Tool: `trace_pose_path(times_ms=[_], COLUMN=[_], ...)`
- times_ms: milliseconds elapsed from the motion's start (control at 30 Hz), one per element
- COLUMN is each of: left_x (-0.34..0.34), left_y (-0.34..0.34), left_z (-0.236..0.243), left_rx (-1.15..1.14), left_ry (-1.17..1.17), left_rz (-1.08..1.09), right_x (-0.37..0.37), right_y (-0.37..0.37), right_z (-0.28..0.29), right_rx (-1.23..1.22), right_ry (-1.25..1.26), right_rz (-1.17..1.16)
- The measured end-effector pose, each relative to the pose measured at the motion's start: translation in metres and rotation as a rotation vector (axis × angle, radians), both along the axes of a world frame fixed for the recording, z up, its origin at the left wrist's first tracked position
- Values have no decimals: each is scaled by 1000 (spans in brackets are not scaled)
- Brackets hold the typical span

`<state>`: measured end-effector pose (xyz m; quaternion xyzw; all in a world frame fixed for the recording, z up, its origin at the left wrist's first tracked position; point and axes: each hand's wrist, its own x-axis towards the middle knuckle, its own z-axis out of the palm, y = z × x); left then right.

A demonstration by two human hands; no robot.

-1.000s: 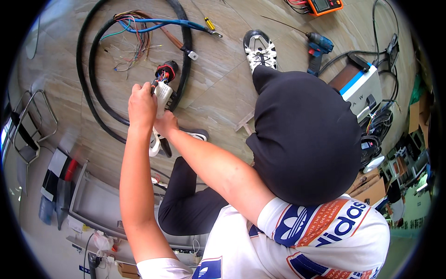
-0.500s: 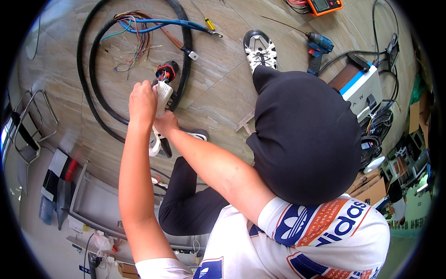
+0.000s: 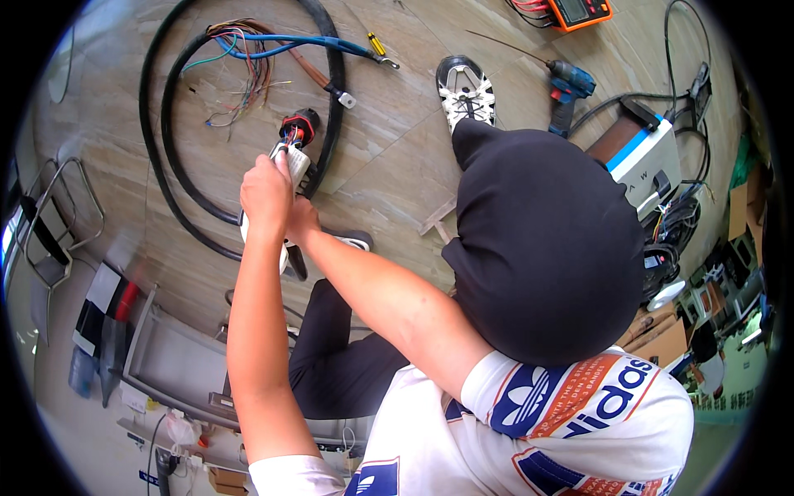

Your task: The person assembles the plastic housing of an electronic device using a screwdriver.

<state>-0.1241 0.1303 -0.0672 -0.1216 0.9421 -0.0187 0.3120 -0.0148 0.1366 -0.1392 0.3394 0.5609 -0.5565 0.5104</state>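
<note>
My left hand [image 3: 266, 194] is closed round the white housing [image 3: 294, 162] of what looks like a charging gun. At its far end sits a round black connector head [image 3: 299, 128] with a red ring, and thin coloured wires show between head and housing. Close below and to the right, my right hand [image 3: 303, 221] is closed at the lower part of the housing, its fingers largely hidden behind my left wrist. Round the far side loops a thick black cable [image 3: 333, 124]. Its stripped end shows a bundle of thin coloured wires [image 3: 252, 70] and blue leads [image 3: 331, 43] with a metal lug.
A yellow screwdriver [image 3: 377, 43] lies beyond the cable. To the right are a blue cordless drill [image 3: 567, 87] with a long bit, an orange multimeter [image 3: 579, 11] and a grey-and-blue box [image 3: 645, 161] with cables. My shoe [image 3: 466, 93] stands on the tiled floor.
My left hand has shifted slightly right and nearer along the white housing, and its forearm has swung right. The right hand and the cable have hardly moved.
</note>
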Motion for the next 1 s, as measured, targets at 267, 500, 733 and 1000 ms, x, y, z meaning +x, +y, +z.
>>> trace_pose_path(times_ms=[267,500,733,1000], left_x=[-9,5,-17,-2], left_y=[-18,-14,4,-17], left_z=[5,0,4,-2], left_rx=[207,68,-84,166], left_ry=[71,209,-103,118], left_rz=[3,-296,15,-75], right_x=[-18,-14,-15,-18], right_y=[22,16,16,22], right_z=[35,28,27,37], right_rx=[-29,8,20,-12], right_ry=[-37,-53,-45,-26], right_rz=[-149,-73,-54,-140])
